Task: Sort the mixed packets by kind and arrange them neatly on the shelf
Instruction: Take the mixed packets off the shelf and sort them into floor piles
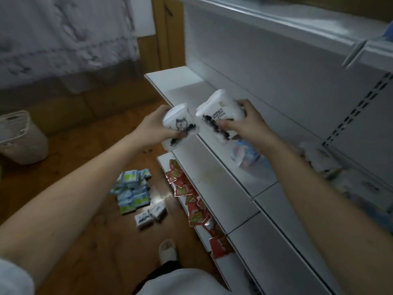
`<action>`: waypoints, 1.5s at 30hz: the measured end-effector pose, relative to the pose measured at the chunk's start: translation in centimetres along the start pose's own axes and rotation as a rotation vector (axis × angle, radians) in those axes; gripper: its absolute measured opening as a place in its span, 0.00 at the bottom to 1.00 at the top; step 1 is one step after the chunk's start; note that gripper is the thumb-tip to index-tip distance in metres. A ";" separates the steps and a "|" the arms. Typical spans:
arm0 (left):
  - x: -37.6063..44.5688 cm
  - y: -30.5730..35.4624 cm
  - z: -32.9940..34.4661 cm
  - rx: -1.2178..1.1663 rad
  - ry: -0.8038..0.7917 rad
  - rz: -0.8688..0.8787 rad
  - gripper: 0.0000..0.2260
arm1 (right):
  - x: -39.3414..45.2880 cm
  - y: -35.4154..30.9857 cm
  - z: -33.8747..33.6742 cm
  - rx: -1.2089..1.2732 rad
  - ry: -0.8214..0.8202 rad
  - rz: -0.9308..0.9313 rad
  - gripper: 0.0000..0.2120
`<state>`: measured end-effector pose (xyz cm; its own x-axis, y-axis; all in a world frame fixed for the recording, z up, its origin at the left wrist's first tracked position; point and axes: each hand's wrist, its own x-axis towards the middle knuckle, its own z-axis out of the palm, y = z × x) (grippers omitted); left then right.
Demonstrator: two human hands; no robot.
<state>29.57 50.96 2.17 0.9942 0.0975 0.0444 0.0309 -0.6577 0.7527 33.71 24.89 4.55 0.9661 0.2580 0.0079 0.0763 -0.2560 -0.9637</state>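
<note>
White packets [220, 116] in both grips above bare shelf edge [204, 143]

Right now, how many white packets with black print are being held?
2. One white packet with a cartoon print is in the left hand; a second white packet with black lettering is in the right hand, above the white metal shelf.

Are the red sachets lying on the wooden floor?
No, the red sachets lie on the lowest white shelf board, beside the floor.
</note>
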 end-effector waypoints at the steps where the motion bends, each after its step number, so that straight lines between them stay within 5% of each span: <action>1: -1.4 -0.9 -0.7 -0.006 0.012 -0.039 0.32 | -0.5 0.1 1.4 0.028 -0.044 0.022 0.27; 11: -12.1 -14.4 -6.5 -0.078 0.114 -0.320 0.37 | -2.2 5.1 18.0 0.021 -0.347 0.196 0.27; 25: -21.7 -36.3 -7.0 -0.361 0.081 -0.716 0.32 | -4.1 17.5 37.4 0.028 -0.435 0.578 0.28; 37: -19.9 -53.1 10.8 -0.469 -0.041 -1.058 0.14 | 0.9 42.5 42.0 -0.213 -0.462 0.819 0.23; 45: -15.7 -70.1 30.5 -0.419 -0.023 -1.265 0.20 | 4.3 68.1 48.4 -0.350 -0.502 0.907 0.23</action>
<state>14.95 72.74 -71.33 0.3060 0.4517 -0.8381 0.8984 0.1544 0.4112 31.15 53.63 -74.00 0.4935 0.1703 -0.8529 -0.4704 -0.7726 -0.4264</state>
